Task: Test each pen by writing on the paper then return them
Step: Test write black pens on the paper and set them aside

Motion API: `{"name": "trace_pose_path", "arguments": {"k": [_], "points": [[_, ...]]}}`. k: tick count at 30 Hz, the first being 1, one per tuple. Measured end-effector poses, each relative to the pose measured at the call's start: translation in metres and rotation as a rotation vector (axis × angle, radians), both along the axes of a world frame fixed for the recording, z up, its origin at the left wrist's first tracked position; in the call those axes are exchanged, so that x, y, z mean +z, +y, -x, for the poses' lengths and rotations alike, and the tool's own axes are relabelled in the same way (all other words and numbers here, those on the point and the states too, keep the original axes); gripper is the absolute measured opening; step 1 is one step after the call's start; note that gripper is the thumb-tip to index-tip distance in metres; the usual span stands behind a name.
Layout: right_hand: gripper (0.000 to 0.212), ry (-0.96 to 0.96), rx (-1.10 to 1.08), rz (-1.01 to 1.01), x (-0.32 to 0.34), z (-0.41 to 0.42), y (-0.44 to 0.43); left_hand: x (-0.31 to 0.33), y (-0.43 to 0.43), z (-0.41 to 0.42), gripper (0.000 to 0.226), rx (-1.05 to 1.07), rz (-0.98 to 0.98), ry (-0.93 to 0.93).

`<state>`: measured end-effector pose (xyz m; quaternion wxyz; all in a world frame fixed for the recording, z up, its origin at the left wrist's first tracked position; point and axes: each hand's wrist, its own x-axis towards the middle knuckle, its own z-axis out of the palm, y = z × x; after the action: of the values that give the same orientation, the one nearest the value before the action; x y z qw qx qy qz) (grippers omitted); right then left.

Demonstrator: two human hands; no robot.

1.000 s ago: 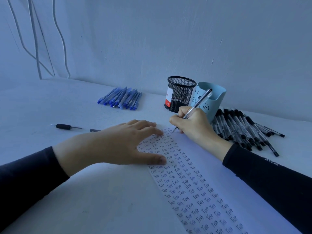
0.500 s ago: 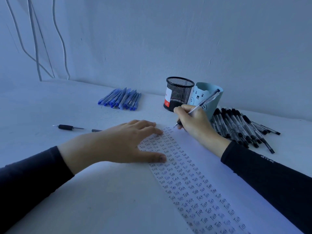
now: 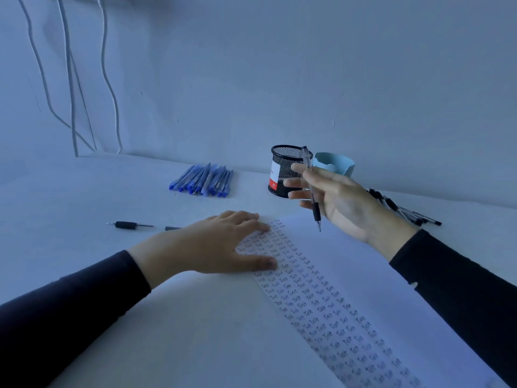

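A white paper (image 3: 363, 264) lies on the table, with a band of handwritten "Test" words running down it. My left hand (image 3: 212, 245) rests flat on the paper's top left part, fingers spread. My right hand (image 3: 335, 203) is raised above the paper's far edge, palm turned inward, holding a clear pen with a black grip (image 3: 312, 189) nearly upright, tip down and off the paper. A black mesh cup (image 3: 282, 169) and a light blue cup (image 3: 340, 163) stand just behind that hand.
A bunch of blue pens (image 3: 204, 180) lies at the back left of the cups. A pile of black pens (image 3: 402, 208) lies to the right, partly hidden by my right hand. A single black pen (image 3: 131, 225) lies left of my left hand. Cables (image 3: 109, 79) hang down the wall.
My right hand has lifted the pen off the paper and turned it from a writing slant to nearly upright, near the cups. My left hand has stayed on the paper.
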<state>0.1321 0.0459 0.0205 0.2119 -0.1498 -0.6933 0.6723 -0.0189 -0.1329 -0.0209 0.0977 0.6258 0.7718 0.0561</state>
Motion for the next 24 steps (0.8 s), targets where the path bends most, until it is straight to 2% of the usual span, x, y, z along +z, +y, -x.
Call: {"name": "trace_pose_path", "arguments": {"k": [2,5,8,11,15,19,22,24], "points": [[0.022,0.045,0.001,0.052,0.003,-0.009,0.002,0.0,0.0,0.0,0.088,-0.004,0.002,0.001],[0.019,0.058,-0.071,-0.052,0.011,-0.024,0.007,0.001,0.0,0.0,0.088,-0.007,0.006,-0.003],[0.024,0.235,-0.383,-0.167,0.029,-0.04,0.018,0.0,0.001,0.0,0.088,-0.007,-0.001,-0.004],[0.017,0.347,-0.618,-0.36,0.034,-0.061,0.042,-0.001,0.002,0.0,0.089,-0.007,-0.007,-0.004],[0.018,0.039,-0.66,-0.706,0.003,-0.081,0.069,0.0,0.002,0.0,0.088,-0.003,-0.024,-0.01],[0.015,-0.272,-0.584,-0.987,-0.022,-0.081,0.07,0.002,0.001,-0.002,0.087,-0.001,-0.03,-0.023],[0.054,-0.625,-0.598,-1.208,-0.034,-0.076,0.066,0.002,0.0,-0.002,0.087,0.0,-0.039,-0.04],[0.077,-0.711,-0.607,-1.269,-0.039,-0.071,0.062,0.002,0.0,-0.002,0.087,-0.001,-0.044,-0.034]]}}
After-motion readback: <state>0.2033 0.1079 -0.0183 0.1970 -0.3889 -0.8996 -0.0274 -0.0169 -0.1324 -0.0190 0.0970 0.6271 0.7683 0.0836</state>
